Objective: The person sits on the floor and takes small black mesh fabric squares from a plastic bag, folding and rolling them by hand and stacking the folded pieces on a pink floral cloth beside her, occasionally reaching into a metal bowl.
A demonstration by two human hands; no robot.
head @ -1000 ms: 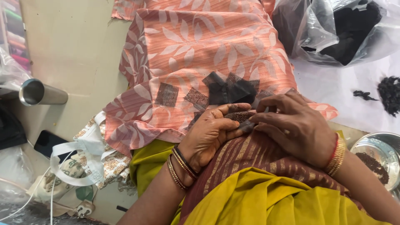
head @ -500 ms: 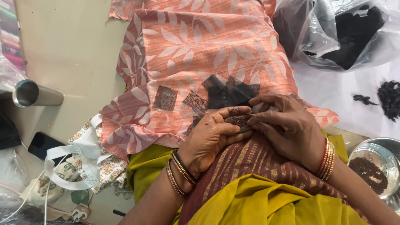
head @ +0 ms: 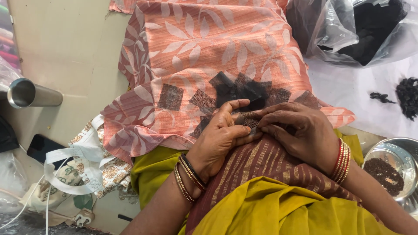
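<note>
Several sheer black net squares point(head: 237, 91) overlap, loosely piled on peach cloth point(head: 204, 48).

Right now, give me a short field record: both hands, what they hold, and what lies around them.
left hand: fingers pinched on small dark net square
right hand: fingertips on the same square
work surface: peach leaf-print cloth over the lap
on cloth: more dark net squares
right side: steel bowl with dark bits
top right: clear plastic bag of black material

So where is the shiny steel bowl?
In the head view, the round steel bowl of dark bits sits at the lower right edge, just beyond the right hand's bangled wrist.
</note>
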